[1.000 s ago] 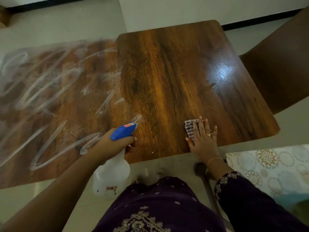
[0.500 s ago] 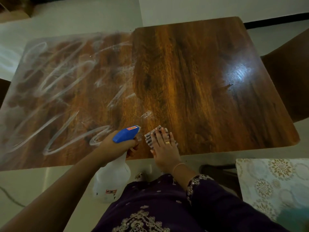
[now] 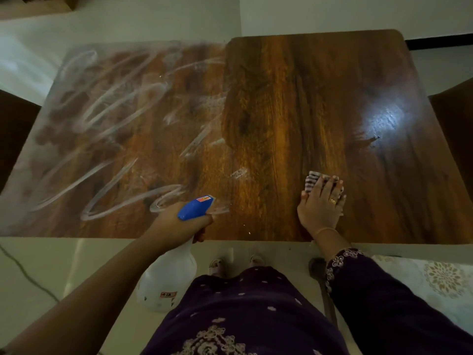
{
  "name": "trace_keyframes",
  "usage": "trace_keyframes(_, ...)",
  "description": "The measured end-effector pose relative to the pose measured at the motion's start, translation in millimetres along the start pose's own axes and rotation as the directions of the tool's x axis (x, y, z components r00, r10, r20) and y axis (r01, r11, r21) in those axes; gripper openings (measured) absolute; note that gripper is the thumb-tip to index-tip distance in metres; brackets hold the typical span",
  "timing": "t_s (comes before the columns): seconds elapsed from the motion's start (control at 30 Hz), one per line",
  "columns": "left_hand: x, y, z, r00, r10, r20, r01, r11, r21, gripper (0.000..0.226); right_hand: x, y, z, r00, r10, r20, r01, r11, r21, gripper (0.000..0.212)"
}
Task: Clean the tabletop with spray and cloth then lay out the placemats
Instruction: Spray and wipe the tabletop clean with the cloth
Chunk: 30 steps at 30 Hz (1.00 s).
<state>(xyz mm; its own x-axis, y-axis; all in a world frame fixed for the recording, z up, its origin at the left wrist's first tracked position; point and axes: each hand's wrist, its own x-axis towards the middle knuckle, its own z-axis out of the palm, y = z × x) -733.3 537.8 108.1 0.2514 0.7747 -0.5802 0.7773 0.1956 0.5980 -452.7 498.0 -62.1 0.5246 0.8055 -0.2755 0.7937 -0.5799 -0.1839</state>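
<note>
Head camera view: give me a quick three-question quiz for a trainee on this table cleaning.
1. True or false: the right hand presses the striped cloth flat on the tabletop.
2. The left hand grips: A a sponge, B the spray bottle, C a brush.
3. Fill in: the white streaks lie on the person's ____ side of the tabletop.
Key: 1 true; 2 B; 3 left.
</note>
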Motion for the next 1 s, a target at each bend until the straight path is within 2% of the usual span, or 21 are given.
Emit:
trace_keyframes(0.07, -1, -7, 1, 0.999, -0.036, -0.018, 0.036, 0.999, 0.025, 0.028, -2, -3, 2, 1.0, -0.027, -0.004, 0.027, 1.0, 0.01, 0.067)
trace_keyframes(0.23, -4, -11, 2, 0.991, -0.068, -0.113, 0.066, 0.998, -0.026, 0.028, -6, -8, 4, 0.999, -0.037, 0.008, 0.037, 0.999, 0.018, 0.068)
trace_keyframes(0.37, -4, -10, -2, 0.991, -0.109, -0.073, 0.094, 0.978, -0.186, 0.011, -26, -31, 14, 0.992, -0.126, 0.009, 0.126, 0.992, 0.008, 0.072)
trace_keyframes(0.57, -6, -21, -6, 0.991, -0.103, -0.088, 0.086, 0.98, -0.182, 0.01, -75, -97, 41, 0.977, -0.209, 0.04, 0.208, 0.978, 0.024, 0.083)
trace_keyframes(0.63, -6, -25, -9, 0.992, -0.094, -0.081, 0.079, 0.981, -0.178, 0.01, -83, -116, 47, 0.939, -0.338, 0.057, 0.339, 0.941, -0.005, 0.076)
trace_keyframes(0.73, -6, -30, -15, 0.995, -0.082, -0.064, 0.07, 0.982, -0.173, 0.009, -81, -117, 47, 0.811, -0.574, 0.112, 0.581, 0.812, -0.051, 0.069)
trace_keyframes(0.77, -6, -33, -19, 0.995, -0.078, -0.059, 0.067, 0.983, -0.171, 0.009, -76, -110, 44, 0.785, -0.606, 0.127, 0.616, 0.786, -0.051, 0.069)
trace_keyframes(0.8, -6, -37, -23, 0.996, -0.074, -0.055, 0.063, 0.983, -0.171, 0.009, -70, -99, 40, 0.795, -0.594, 0.122, 0.603, 0.796, -0.055, 0.068)
trace_keyframes(0.83, -7, -40, -27, 0.996, -0.071, -0.053, 0.061, 0.983, -0.172, 0.01, -63, -85, 36, 0.837, -0.542, 0.079, 0.547, 0.835, -0.066, 0.067)
trace_keyframes(0.93, -5, -51, -41, 0.997, -0.063, -0.054, 0.054, 0.986, -0.155, 0.011, -46, -46, 26, 0.971, -0.23, -0.062, 0.228, 0.973, -0.042, 0.065)
trace_keyframes(1.0, -4, -58, -51, 0.998, -0.046, -0.045, 0.041, 0.992, -0.119, 0.011, -47, -43, 26, 0.996, -0.046, -0.079, 0.046, 0.999, 0.004, 0.064)
